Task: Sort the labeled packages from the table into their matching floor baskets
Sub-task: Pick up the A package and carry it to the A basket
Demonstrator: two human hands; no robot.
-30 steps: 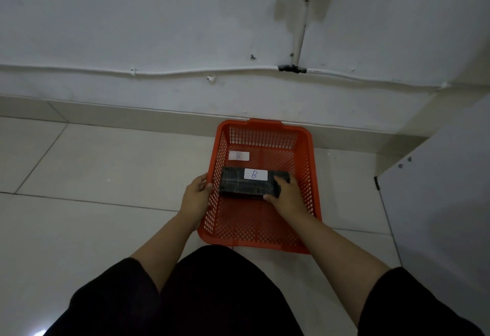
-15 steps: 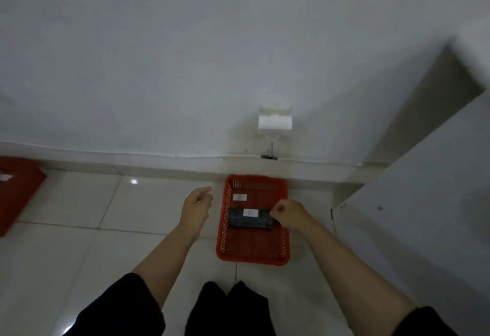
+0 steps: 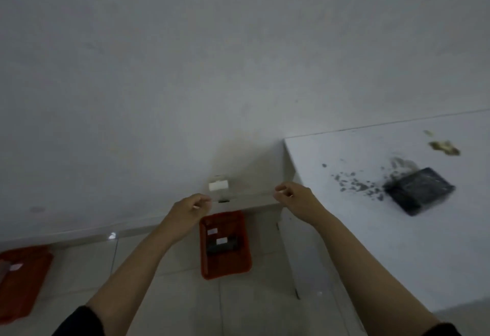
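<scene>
**Standing between a filled basket and one package left on the table**

Looking down from my head camera, I see a large pale wall filling the upper picture. At right is a white table (image 3: 397, 243), its top scattered with dark crumbs and a yellowish scrap near the far edge. One dark package (image 3: 419, 190) lies flat on it, well apart from my hands; I cannot make out a label on it.

On the tiled floor, an orange basket (image 3: 225, 273) sits just beside the table's corner. A dark package with a white label (image 3: 222, 243) lies inside it, near a second white label on the basket's floor. Another orange basket (image 3: 23, 280) sits far left, blurred, with a pale label inside.

My left hand (image 3: 189, 207) and right hand (image 3: 294, 197) hover empty above the floor basket, fingers loosely curled, gripping nothing.

I judge one package sorted and at least the table's package left to carry.
</scene>
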